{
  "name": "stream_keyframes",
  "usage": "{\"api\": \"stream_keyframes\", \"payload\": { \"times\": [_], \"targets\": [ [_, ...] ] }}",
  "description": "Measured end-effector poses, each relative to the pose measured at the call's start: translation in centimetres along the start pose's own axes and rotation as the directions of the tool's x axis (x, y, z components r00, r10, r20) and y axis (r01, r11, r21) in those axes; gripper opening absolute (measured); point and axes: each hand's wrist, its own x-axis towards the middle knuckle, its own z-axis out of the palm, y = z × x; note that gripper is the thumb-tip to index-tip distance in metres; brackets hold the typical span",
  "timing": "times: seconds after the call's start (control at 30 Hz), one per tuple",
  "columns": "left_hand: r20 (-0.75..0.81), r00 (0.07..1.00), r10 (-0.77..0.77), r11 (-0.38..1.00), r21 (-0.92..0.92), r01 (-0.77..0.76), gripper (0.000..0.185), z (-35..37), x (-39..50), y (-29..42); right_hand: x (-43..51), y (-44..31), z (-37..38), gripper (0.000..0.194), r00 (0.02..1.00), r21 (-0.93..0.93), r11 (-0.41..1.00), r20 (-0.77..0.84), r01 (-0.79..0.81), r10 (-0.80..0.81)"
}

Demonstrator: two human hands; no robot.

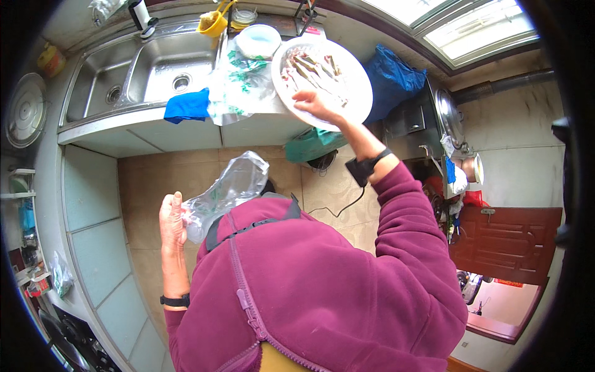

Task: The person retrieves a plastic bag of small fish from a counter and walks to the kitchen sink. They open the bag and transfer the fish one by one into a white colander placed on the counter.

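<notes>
At the lower left, my left hand (pixel 175 222) grips the gathered end of a clear plastic bag (pixel 234 179), which hangs over the floor in front of my body. My right hand (pixel 312 105) is over the near part of a large white basin (pixel 360 95) at the right end of the counter; its fingers are curled, and whether they hold anything cannot be told. Several long, thin pieces of raw meat or fish (pixel 318 69) lie in the basin, just beyond that hand. A white bowl (pixel 258 42) stands left of the basin, beside a crumpled plastic bag with green print (pixel 244 88).
A steel double sink (pixel 162 69) is at the upper left, with a blue cloth (pixel 188 106) over its front edge. A yellow container (pixel 213 25) stands behind it. A blue bag (pixel 395 76) is right of the basin, and a green bag (pixel 309 146) hangs below it. A black cable (pixel 344 211) crosses the floor.
</notes>
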Motion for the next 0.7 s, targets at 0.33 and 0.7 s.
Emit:
{"api": "stream_keyframes", "payload": {
  "times": [0.33,0.7],
  "targets": [
    [-0.186,0.978,-0.100,0.971,0.198,0.137,0.038,7.4,-0.9,-2.0,7.5,7.0,-6.2,0.069,0.971,-0.387,0.892,-0.054,-0.233,0.231],
    [-0.181,0.948,-0.263,0.872,0.375,0.314,0.014,7.3,-2.4,-4.1,7.9,4.2,-3.1,0.079,0.887,-0.636,0.756,0.248,-0.155,0.390]
  ]
}}
